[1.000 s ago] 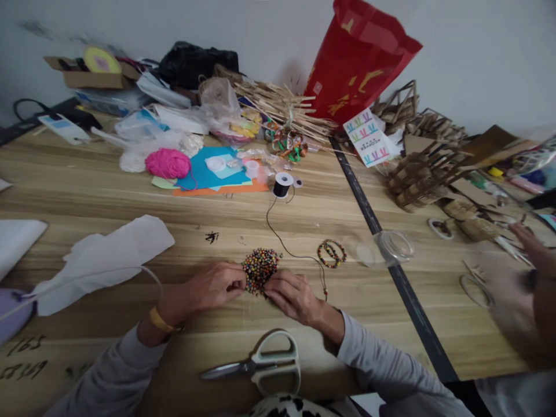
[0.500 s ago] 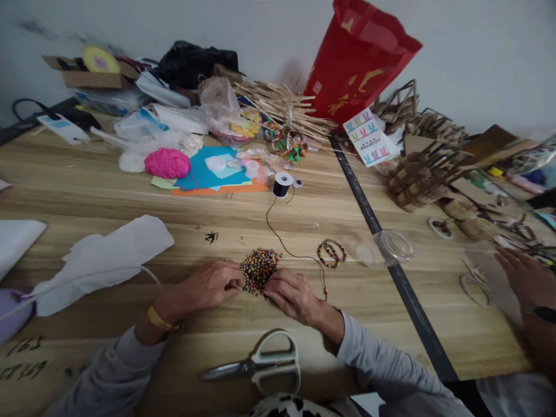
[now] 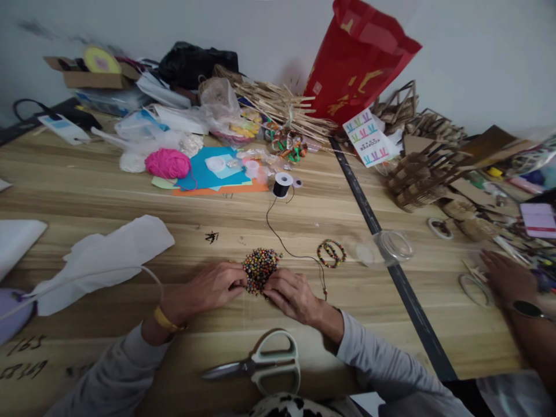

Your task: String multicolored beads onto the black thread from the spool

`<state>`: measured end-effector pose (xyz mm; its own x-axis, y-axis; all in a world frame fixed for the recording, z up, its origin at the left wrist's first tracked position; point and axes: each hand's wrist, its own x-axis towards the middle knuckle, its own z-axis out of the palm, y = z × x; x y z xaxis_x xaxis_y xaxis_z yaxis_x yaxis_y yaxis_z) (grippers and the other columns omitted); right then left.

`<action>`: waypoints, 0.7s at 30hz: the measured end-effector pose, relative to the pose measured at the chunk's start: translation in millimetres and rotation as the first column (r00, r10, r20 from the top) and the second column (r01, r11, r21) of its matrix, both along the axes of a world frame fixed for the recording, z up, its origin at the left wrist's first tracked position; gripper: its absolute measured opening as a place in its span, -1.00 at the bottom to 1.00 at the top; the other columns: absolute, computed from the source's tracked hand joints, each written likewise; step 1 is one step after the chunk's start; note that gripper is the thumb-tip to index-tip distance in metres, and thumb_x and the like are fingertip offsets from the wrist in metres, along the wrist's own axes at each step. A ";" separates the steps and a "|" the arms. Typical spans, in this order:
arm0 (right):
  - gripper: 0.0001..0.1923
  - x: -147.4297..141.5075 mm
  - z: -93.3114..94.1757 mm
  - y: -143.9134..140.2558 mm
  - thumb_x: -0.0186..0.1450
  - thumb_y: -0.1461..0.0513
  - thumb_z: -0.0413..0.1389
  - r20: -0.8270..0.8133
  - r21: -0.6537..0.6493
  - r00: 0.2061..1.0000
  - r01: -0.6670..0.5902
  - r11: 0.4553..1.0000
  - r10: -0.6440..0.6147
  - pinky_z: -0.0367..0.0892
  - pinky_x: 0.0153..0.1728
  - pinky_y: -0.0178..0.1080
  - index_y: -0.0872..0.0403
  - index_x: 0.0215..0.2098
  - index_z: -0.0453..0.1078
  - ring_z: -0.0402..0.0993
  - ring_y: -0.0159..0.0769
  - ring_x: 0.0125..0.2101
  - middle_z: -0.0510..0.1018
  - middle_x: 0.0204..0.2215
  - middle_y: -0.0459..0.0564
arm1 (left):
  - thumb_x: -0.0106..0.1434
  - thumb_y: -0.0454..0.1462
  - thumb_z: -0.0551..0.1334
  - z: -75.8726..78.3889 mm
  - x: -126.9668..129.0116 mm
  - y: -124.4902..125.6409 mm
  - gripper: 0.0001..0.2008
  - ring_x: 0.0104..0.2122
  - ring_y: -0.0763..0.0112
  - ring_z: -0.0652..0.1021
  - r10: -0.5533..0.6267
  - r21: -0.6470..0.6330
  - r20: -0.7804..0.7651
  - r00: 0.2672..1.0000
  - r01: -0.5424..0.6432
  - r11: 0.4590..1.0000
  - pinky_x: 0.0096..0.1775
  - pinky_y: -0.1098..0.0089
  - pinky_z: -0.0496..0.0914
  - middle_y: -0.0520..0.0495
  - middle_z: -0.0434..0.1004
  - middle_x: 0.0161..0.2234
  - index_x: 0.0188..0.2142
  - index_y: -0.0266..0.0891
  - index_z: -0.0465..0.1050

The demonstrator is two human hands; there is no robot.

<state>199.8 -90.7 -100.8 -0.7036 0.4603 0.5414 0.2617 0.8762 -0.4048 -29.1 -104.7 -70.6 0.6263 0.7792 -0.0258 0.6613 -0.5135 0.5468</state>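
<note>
Head view: I see the bead pile lying loose on the wooden table, with the left hand at its left edge and the right hand at its right edge, both with fingers curled inward, though I cannot tell whether either one grips a bead. To the right of the pile lie two overlapping beaded loops, while a dark cord runs past its right side from the black spool beyond it. Scissors rest on the pile's near side, and a co-worker's hand is well off to its right.
</note>
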 end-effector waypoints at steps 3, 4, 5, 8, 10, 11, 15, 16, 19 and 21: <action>-0.88 0.0 -0.7 -0.2 0.38 0.26 -0.01 0.007 0.002 1.000 0.003 1.000 -0.003 0.31 -0.38 -0.32 0.13 -0.25 0.33 0.42 -0.34 -0.34 0.52 -0.38 0.01 | 0.19 -0.44 0.12 -0.4 -0.1 -0.3 -0.85 -0.39 0.35 0.46 -0.003 0.007 0.011 1.000 0.003 1.000 -0.31 0.42 0.24 -0.04 0.49 -0.42 -0.42 -0.27 0.44; -0.87 -0.1 -0.7 -0.2 0.38 0.25 -0.02 0.010 -0.002 1.000 0.004 1.000 -0.004 0.31 -0.38 -0.32 0.13 -0.25 0.33 0.42 -0.34 -0.35 0.52 -0.38 0.01 | 0.19 -0.44 0.12 -0.7 -0.2 -0.2 -0.85 -0.39 0.35 0.46 -0.003 0.011 0.007 1.000 0.002 1.000 -0.30 0.42 0.24 -0.04 0.49 -0.42 -0.42 -0.27 0.44; -0.87 -0.2 -0.5 -0.2 0.39 0.25 -0.03 0.009 -0.004 1.000 0.007 1.000 -0.007 0.31 -0.39 -0.32 0.13 -0.25 0.33 0.42 -0.34 -0.35 0.52 -0.38 0.01 | 0.18 -0.44 0.12 -0.9 -0.4 -0.1 -0.85 -0.39 0.35 0.46 -0.001 0.016 0.002 1.000 0.001 1.000 -0.30 0.42 0.24 -0.05 0.49 -0.42 -0.43 -0.27 0.44; -0.86 -0.6 0.7 -0.1 0.39 0.25 -0.04 0.005 -0.001 1.000 0.014 1.000 -0.014 0.30 -0.38 -0.32 0.13 -0.26 0.33 0.42 -0.34 -0.36 0.51 -0.39 0.01 | 0.17 -0.44 0.13 -1.6 -1.1 0.7 -0.86 -0.40 0.35 0.45 0.032 0.020 0.021 0.999 -0.032 0.999 -0.31 0.43 0.25 -0.05 0.49 -0.43 -0.43 -0.28 0.45; -0.85 -0.9 1.7 0.0 0.39 0.25 -0.04 -0.004 0.006 1.000 0.016 1.000 -0.016 0.30 -0.37 -0.32 0.13 -0.26 0.33 0.42 -0.35 -0.36 0.51 -0.40 0.01 | 0.16 -0.44 0.14 -1.7 -1.6 1.3 -0.86 -0.43 0.38 0.44 0.081 -0.003 0.062 0.995 -0.081 0.997 -0.34 0.44 0.25 -0.04 0.47 -0.46 -0.43 -0.28 0.45; -0.85 -1.0 2.0 0.0 0.39 0.25 -0.04 -0.008 0.009 1.000 0.014 1.000 -0.013 0.30 -0.38 -0.32 0.13 -0.27 0.33 0.42 -0.35 -0.36 0.51 -0.40 0.01 | 0.15 -0.43 0.14 -1.7 -1.8 1.5 -0.86 -0.45 0.39 0.44 0.108 -0.026 0.084 0.991 -0.106 0.994 -0.36 0.45 0.25 -0.03 0.47 -0.47 -0.43 -0.28 0.46; -0.88 -0.9 1.4 -0.3 0.38 0.26 -0.01 -0.001 0.001 1.000 0.010 1.000 -0.010 0.29 -0.39 -0.33 0.13 -0.26 0.32 0.40 -0.35 -0.37 0.50 -0.41 0.00 | 0.12 -0.40 0.16 -0.1 -0.4 1.4 -0.88 -0.49 0.44 0.45 0.215 -0.181 0.187 0.959 -0.181 0.967 -0.41 0.50 0.28 -0.03 0.50 -0.49 -0.42 -0.32 0.49; -0.89 -0.8 1.1 -0.3 0.37 0.26 -0.01 -0.001 -0.003 1.000 0.008 1.000 -0.008 0.29 -0.38 -0.33 0.13 -0.26 0.32 0.40 -0.35 -0.37 0.50 -0.41 0.00 | 0.13 -0.38 0.16 0.4 0.5 1.2 -0.88 -0.49 0.44 0.46 0.238 -0.223 0.214 0.947 -0.190 0.956 -0.41 0.50 0.30 -0.04 0.51 -0.49 -0.41 -0.34 0.49; -0.90 -0.9 0.8 -0.2 0.37 0.26 0.00 -0.011 0.001 1.000 0.000 1.000 0.000 0.29 -0.38 -0.33 0.13 -0.27 0.32 0.39 -0.34 -0.38 0.50 -0.41 0.01 | 0.12 -0.34 0.16 0.6 4.3 0.5 -0.86 -0.49 0.44 0.48 0.288 -0.337 0.286 0.914 -0.186 0.923 -0.41 0.50 0.34 -0.06 0.53 -0.50 -0.41 -0.36 0.49; -0.89 -0.9 1.0 -0.2 0.38 0.26 -0.01 -0.014 0.005 1.000 0.001 1.000 -0.001 0.29 -0.40 -0.33 0.13 -0.27 0.31 0.38 -0.34 -0.38 0.50 -0.41 0.01 | 0.11 -0.32 0.17 -0.5 7.0 0.1 -0.85 -0.47 0.43 0.51 0.309 -0.405 0.333 0.891 -0.161 0.900 -0.39 0.50 0.38 -0.07 0.55 -0.48 -0.41 -0.36 0.49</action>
